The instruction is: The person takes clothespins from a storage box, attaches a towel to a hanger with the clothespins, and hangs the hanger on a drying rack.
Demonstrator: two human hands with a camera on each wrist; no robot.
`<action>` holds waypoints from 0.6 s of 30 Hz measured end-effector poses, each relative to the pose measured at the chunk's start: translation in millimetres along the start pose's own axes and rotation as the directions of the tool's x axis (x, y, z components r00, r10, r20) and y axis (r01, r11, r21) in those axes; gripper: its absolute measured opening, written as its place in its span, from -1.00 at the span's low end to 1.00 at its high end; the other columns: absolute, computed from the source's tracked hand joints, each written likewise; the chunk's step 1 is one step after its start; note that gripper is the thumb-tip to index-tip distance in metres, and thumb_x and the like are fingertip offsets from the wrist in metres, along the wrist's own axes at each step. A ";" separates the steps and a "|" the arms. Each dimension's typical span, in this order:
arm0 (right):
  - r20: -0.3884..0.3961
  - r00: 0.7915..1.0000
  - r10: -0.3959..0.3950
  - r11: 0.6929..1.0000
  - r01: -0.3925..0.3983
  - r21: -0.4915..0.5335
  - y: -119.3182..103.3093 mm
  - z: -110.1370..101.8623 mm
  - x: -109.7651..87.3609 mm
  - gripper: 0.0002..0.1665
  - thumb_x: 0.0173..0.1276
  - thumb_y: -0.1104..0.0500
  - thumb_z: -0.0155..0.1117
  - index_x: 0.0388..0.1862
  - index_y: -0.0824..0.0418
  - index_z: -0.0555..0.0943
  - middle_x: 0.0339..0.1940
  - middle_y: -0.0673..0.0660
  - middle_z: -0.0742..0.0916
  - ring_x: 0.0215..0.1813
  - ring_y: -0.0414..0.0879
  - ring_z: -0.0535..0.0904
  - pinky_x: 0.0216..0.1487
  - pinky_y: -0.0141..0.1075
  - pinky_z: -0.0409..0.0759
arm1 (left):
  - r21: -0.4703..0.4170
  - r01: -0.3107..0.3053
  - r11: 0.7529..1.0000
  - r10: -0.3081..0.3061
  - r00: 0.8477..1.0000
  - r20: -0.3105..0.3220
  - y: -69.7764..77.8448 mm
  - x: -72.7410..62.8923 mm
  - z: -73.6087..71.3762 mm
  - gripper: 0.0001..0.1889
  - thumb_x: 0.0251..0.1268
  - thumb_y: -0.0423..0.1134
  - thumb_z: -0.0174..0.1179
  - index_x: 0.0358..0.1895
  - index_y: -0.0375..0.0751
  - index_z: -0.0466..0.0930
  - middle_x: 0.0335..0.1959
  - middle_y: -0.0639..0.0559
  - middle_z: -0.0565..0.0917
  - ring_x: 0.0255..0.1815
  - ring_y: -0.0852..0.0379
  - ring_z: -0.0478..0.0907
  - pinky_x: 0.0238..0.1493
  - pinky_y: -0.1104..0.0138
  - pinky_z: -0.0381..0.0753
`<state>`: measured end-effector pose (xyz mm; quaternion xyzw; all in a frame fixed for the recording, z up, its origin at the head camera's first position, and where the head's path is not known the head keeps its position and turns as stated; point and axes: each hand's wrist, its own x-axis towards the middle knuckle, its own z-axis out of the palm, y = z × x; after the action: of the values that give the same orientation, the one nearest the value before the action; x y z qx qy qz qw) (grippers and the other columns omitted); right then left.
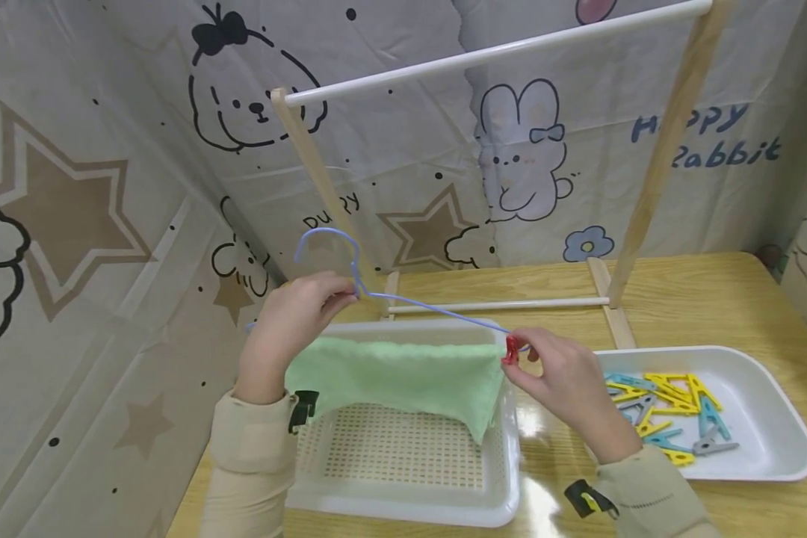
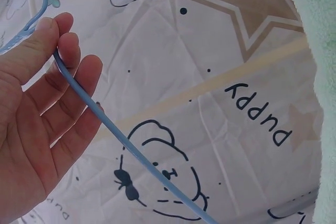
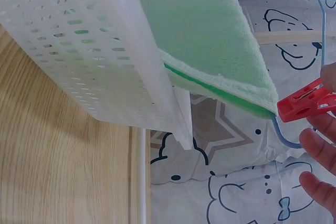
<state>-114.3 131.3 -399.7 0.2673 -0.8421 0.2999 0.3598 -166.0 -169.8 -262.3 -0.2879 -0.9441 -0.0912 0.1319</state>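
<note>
My left hand [image 1: 299,310] pinches a blue wire hanger [image 1: 437,307] just below its hook, thumb against the fingertips in the left wrist view. Over the hanger's lower bar hangs a light green towel [image 1: 403,370], folded across it. Between the thumb and finger of my right hand [image 1: 568,377] is a red clothespin [image 3: 304,102], its tip right at the towel's upper corner beside the hanger's bent end. Beneath the towel stands a white perforated basket [image 1: 403,512]; the towel overlaps its far part in the head view.
A white tray [image 1: 773,441] at the right holds several yellow, blue and grey clothespins [image 1: 672,388]. Behind the basket rises a wooden rack [image 1: 662,157] with a white top rod [image 1: 498,54]. Printed cloth [image 1: 403,149] lines the back and left side.
</note>
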 end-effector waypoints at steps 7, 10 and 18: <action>-0.075 0.997 -0.026 0.999 0.024 -0.033 -0.9 -2.4 1.7 -0.60 0.13 -0.02 0.08 -0.28 0.29 0.54 -0.52 0.07 0.65 -0.64 -0.19 0.46 -0.72 -0.53 0.23 | 0.004 -0.007 1.000 0.008 0.999 -0.038 2.2 0.1 -8.1 -0.91 0.16 -0.21 0.17 -0.37 -0.12 0.62 -0.41 0.13 0.61 -0.46 0.18 0.53 -0.46 0.24 0.49; -0.098 0.995 -0.028 0.999 0.024 -0.039 -1.3 -2.8 2.9 -0.60 0.14 -0.04 0.05 -0.29 0.27 0.55 -0.56 0.05 0.64 -0.66 -0.20 0.43 -0.73 -0.54 0.18 | 0.005 -0.004 1.000 0.004 0.999 -0.050 3.3 -0.1 -12.9 -0.91 0.17 -0.22 0.16 -0.39 -0.12 0.61 -0.44 0.14 0.60 -0.49 0.19 0.50 -0.50 0.25 0.47; -0.120 0.993 -0.008 0.999 0.002 -0.047 -3.6 -4.8 5.4 -0.58 0.16 -0.06 0.04 -0.26 0.27 0.55 -0.60 0.03 0.62 -0.67 -0.20 0.42 -0.73 -0.52 0.18 | 0.030 0.002 1.000 0.000 0.996 -0.089 4.9 -2.3 -23.9 -0.94 0.16 -0.23 0.17 -0.38 -0.10 0.61 -0.43 0.17 0.59 -0.49 0.21 0.49 -0.52 0.25 0.45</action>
<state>-112.9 130.9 -391.8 0.2423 -0.8252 0.2946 0.4166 -156.7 -172.9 -239.8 -0.2810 -0.9387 -0.0899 0.1782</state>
